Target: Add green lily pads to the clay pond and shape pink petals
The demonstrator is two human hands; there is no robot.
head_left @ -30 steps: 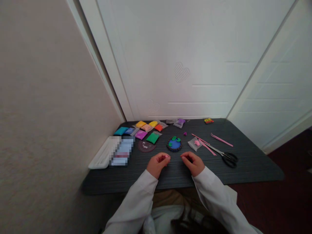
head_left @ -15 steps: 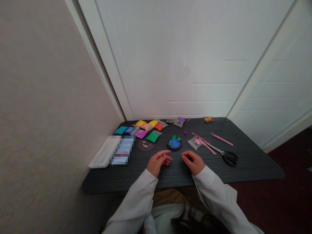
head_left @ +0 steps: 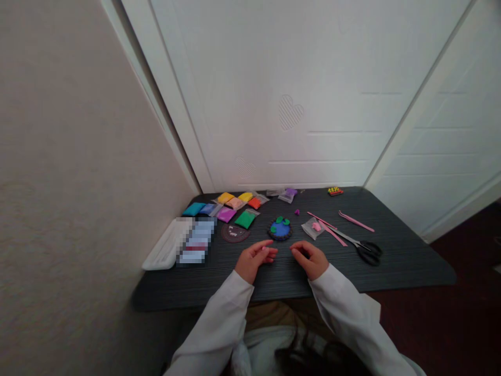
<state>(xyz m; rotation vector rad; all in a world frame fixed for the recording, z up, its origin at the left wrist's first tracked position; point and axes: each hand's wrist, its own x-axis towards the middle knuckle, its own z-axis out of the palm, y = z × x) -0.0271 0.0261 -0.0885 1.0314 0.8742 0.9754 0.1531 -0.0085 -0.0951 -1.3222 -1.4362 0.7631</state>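
My left hand (head_left: 253,259) is half curled over the dark table, and a tiny bit of pink clay (head_left: 264,248) shows between its thumb and fingers. Facing it, my right hand (head_left: 311,259) has thumb and forefinger pinched together; whatever is between those tips is too small to make out. Just beyond both hands lies a round blue clay pond (head_left: 281,230) with a dark brown rim and green leaf shapes on top. To its right, an opened clear bag (head_left: 313,228) holds a lump of pink clay (head_left: 316,226).
Black-handled scissors (head_left: 368,253), pink clay tools (head_left: 332,234) and pink tweezers (head_left: 356,221) lie on the right. Several coloured clay packets, including a green packet (head_left: 246,219), spread across the back left. A white tray (head_left: 160,249) sits at the left edge. A purple bit (head_left: 297,212) lies behind the pond.
Both hands stay nearly in place, with only a slight shift of the left fingers. The camera view has moved very little; the objects on the table are unchanged.
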